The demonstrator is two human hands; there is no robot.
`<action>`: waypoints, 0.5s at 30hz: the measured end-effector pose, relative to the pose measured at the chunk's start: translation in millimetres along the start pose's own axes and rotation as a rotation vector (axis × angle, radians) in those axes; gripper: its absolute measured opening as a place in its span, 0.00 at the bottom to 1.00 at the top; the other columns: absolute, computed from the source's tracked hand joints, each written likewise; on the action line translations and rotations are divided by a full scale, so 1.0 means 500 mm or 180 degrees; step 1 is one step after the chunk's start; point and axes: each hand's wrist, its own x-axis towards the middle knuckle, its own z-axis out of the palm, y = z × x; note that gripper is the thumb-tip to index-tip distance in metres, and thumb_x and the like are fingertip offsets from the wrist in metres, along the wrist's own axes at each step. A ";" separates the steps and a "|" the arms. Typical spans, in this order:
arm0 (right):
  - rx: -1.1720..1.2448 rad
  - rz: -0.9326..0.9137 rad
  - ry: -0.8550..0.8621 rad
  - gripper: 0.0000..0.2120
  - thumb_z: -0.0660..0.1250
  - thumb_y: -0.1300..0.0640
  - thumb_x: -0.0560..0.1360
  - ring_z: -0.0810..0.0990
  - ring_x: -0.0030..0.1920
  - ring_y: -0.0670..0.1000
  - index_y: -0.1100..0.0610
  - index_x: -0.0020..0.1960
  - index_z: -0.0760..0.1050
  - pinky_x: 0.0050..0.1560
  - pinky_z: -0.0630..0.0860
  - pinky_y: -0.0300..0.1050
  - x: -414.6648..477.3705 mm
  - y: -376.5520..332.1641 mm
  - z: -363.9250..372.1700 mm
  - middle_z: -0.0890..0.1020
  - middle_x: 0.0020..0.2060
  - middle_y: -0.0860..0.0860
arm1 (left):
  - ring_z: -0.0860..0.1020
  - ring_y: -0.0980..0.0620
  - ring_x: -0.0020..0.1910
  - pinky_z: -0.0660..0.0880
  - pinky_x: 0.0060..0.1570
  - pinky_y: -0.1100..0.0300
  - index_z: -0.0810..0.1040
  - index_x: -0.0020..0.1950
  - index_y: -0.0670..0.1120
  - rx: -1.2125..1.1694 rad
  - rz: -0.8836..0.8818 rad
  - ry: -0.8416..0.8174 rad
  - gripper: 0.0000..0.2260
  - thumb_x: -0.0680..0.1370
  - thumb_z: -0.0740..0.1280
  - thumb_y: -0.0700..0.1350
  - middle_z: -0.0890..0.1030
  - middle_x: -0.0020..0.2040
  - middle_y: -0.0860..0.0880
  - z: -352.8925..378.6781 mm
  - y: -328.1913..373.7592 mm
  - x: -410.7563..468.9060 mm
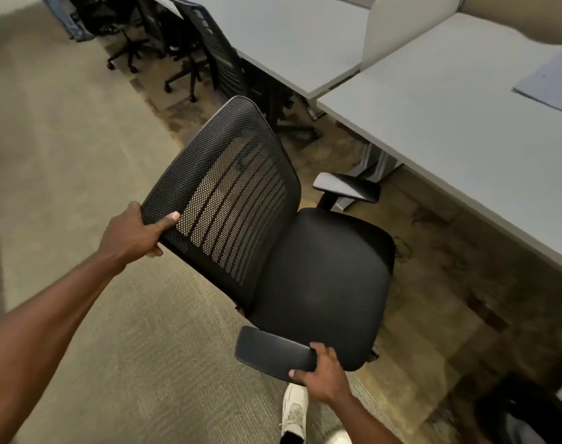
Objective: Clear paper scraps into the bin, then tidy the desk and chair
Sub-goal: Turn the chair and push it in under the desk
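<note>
A black office chair (321, 277) with a mesh back stands on the carpet in front of a grey desk (459, 149), its seat turned toward the desk. My left hand (138, 232) grips the top left corner of the mesh backrest. My right hand (321, 373) holds the front end of the near armrest (266, 349). The far armrest (346, 185) points toward the desk's leg. A sheet of pale paper (555, 81) lies on the desk at the far right. No bin shows clearly.
A second grey desk (292, 40) stands behind, with a divider panel (391, 30) between the two. More black chairs (215, 56) sit along the back. My white shoe (294, 411) is just below the chair. A dark object (523, 408) sits at the bottom right.
</note>
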 end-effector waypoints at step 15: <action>-0.0543 0.0461 0.0903 0.48 0.74 0.35 0.74 0.59 0.82 0.66 0.50 0.85 0.55 0.78 0.69 0.59 -0.061 0.192 -0.123 0.51 0.85 0.61 | 0.87 0.39 0.30 0.85 0.33 0.49 0.79 0.51 0.45 -0.0520 0.0736 -0.0818 0.22 0.79 0.70 0.65 0.85 0.32 0.42 0.109 0.057 -0.199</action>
